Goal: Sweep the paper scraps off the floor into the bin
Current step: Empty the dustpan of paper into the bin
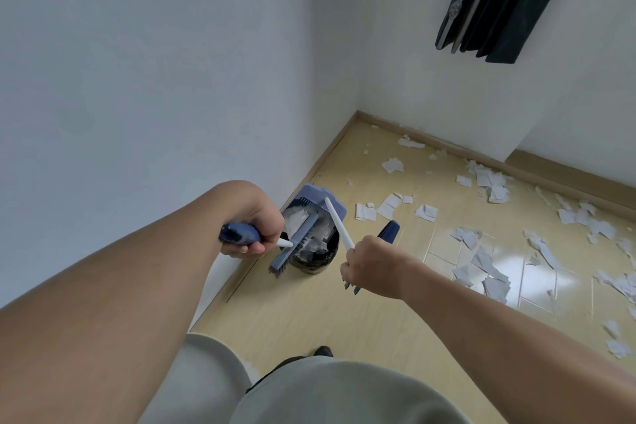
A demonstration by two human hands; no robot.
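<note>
My left hand (253, 231) grips the blue handle of a short broom (292, 251), whose bristled head lies across the rim of the small black bin (315, 267). My right hand (370, 263) holds the white pole of the blue dustpan (315, 198), which is tipped over the bin's far side. White paper fills the bin's top. Many paper scraps (481, 258) lie scattered on the tan floor to the right, up to the far wall. A dark blue piece (389, 229) shows just behind my right hand.
The bin stands against the white wall (155, 96) on the left, near the room's corner. A baseboard (568, 175) runs along the far wall. A dark folded object (499, 0) hangs high on the right. My legs and a shoe (323, 351) are at the bottom.
</note>
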